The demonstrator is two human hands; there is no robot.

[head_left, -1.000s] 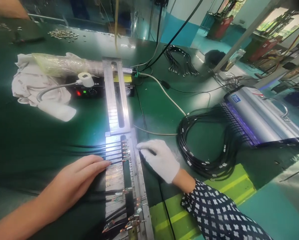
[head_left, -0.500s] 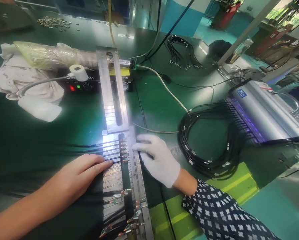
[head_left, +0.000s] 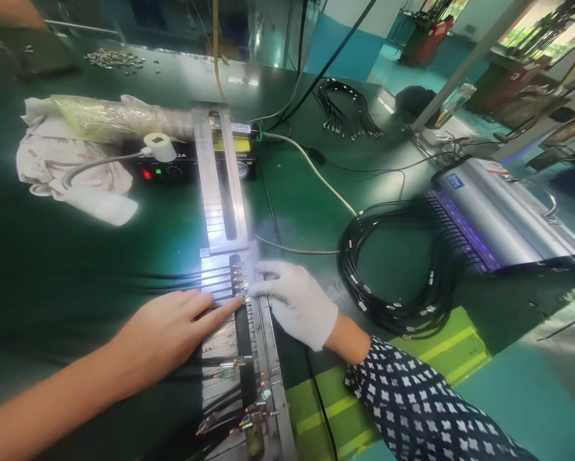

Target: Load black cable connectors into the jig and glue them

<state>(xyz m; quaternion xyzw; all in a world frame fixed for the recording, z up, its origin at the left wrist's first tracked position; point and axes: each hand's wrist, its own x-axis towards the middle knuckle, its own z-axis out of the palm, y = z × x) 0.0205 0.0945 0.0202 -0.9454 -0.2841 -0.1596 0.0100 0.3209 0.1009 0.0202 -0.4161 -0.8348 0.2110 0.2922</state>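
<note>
A slotted metal fixture (head_left: pixel 220 346) runs up the middle of the bench. Several thin black cables (head_left: pixel 182 275) lie across its lit upper part, their small connector ends (head_left: pixel 238 269) lined up over the dark slot. My bare left hand (head_left: pixel 172 326) rests over the lowest of these cables, index finger stretched out to touch the connector end there. On the other side, my right hand (head_left: pixel 299 304), in a white glove, has its fingers apart, fingertips against the fixture's right edge beside the connectors. More cables with connectors (head_left: pixel 256 410) lie across the fixture nearer to me.
Behind the fixture stands a black control box (head_left: pixel 172 168) with red and green lights, next to a white lamp (head_left: pixel 105 203) and a cloth (head_left: pixel 52 157). To the right are a coil of black cables (head_left: pixel 355 275) and a silver machine (head_left: pixel 518 214) glowing purple. Small metal parts (head_left: pixel 114 59) lie far left.
My left index finger has slid right, from the cables to the connector ends. My right hand has shifted slightly left against the fixture edge. The camera view has moved a little.
</note>
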